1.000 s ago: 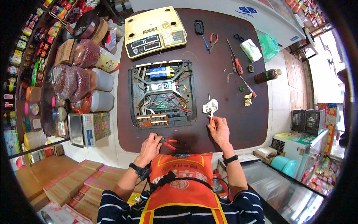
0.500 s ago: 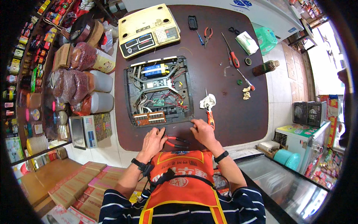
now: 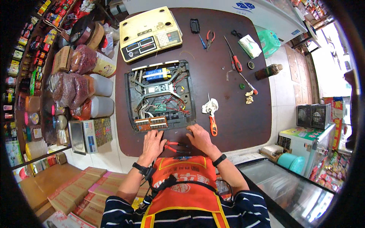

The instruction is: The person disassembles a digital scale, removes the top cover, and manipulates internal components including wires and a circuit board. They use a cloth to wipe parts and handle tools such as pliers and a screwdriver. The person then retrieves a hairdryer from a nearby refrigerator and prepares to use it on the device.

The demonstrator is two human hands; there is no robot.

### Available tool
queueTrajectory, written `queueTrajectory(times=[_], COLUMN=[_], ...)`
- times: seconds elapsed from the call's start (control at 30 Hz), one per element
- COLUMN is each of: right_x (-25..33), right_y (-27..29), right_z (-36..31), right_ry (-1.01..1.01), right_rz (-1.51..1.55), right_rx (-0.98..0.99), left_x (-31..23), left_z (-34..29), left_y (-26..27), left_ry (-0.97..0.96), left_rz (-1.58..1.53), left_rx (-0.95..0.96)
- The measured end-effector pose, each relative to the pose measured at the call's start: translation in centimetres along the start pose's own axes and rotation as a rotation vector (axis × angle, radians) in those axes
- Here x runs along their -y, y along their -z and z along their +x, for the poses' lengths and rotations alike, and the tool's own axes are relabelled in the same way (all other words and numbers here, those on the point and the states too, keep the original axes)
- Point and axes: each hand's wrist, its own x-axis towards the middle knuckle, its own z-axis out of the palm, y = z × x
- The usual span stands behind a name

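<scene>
An opened scale base lies in front of me, its wires, blue battery, small green circuit board and orange display board exposed. My left hand rests at its near edge, just below the display board, fingers stretched out. At the near right corner of the base is my right hand, thumb and forefinger apart with nothing visible between them. Between my hands, red-handled pliers lie on the table, close to the left hand's thumb. To the right lies an orange-handled screwdriver, a crumpled white wad around its shaft.
The scale's cream upper housing sits at the far left of the brown table. Farther right lie another pair of pliers, a long red screwdriver, a tissue pack and a dark bottle.
My right hand has shifted left along the base's near edge, away from the orange screwdriver, and its thumb and forefinger have parted. My left hand's fingers lie closer to the base's edge.
</scene>
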Motion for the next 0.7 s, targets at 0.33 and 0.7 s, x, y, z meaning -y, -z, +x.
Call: queueTrajectory(times=[0.33,0.7], right_x=[1.5,1.3], right_y=[0.1,0.8], right_z=[2.0,2.4], right_ry=[-0.077,-0.081], right_rz=[0.127,0.27], right_rx=[0.044,-0.041], left_x=[0.1,0.6], left_z=[1.0,0.4], left_y=[1.9,0.1], left_ry=[-0.086,-0.084], left_rz=[-0.131,-0.099], left_rx=[-0.046,0.089])
